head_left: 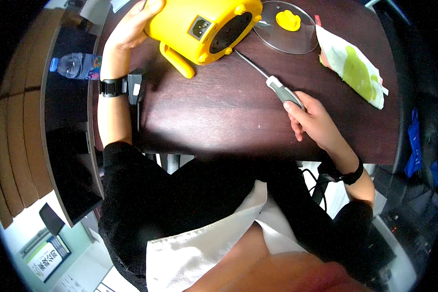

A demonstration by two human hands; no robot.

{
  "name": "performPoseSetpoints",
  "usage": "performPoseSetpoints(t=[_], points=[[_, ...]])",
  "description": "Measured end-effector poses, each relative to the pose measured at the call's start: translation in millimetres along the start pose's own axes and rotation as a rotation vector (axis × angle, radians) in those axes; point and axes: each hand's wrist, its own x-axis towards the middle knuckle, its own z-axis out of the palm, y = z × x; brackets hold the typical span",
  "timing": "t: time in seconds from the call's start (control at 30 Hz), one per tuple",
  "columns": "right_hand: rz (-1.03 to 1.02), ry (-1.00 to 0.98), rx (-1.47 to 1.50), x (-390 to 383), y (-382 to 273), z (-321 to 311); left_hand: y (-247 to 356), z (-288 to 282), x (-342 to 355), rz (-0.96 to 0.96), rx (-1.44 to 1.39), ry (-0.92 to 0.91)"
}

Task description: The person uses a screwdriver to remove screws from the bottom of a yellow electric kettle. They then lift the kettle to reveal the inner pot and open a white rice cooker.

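Note:
My left hand [137, 22] holds a yellow electric cooking pot [173, 29] tipped over on the dark table, its fingers partly hidden behind the body. The pot's black underside [232, 33] faces right, with small yellow feet round it and a power socket [199, 27] on the side wall. A yellow handle [177, 61] juts toward me. In my right hand [312, 119] is a screwdriver [281, 91] with a grey and white handle. Its tip is close to the lower foot of the base; I cannot tell whether they touch.
A glass lid [297, 41] with a yellow knob lies behind the screwdriver. To its right is a white and green cloth or packet [355, 68]. A dark box-shaped object [135, 87] sits by my left wrist. A plastic bottle [75, 66] lies at the left, beyond the table edge.

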Motion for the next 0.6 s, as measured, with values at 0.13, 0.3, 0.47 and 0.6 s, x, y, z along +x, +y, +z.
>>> performPoseSetpoints(t=[0.13,0.3,0.47,0.6], points=[[-0.099,0.077,-0.014,-6,-2,-4,12,20,1,-0.019,-0.054,-0.094],[-0.295,0.278,-0.305,-23,-16,-9,6,11,-8,0.041,-0.163,-0.071],[-0.381,0.312,-0.408,-28,-41,-4,4,0,-8,0.038,-0.316,-0.051],[-0.502,0.348,-0.449,-20,-44,-2,-2,-9,-6,0.046,-0.408,-0.074]])
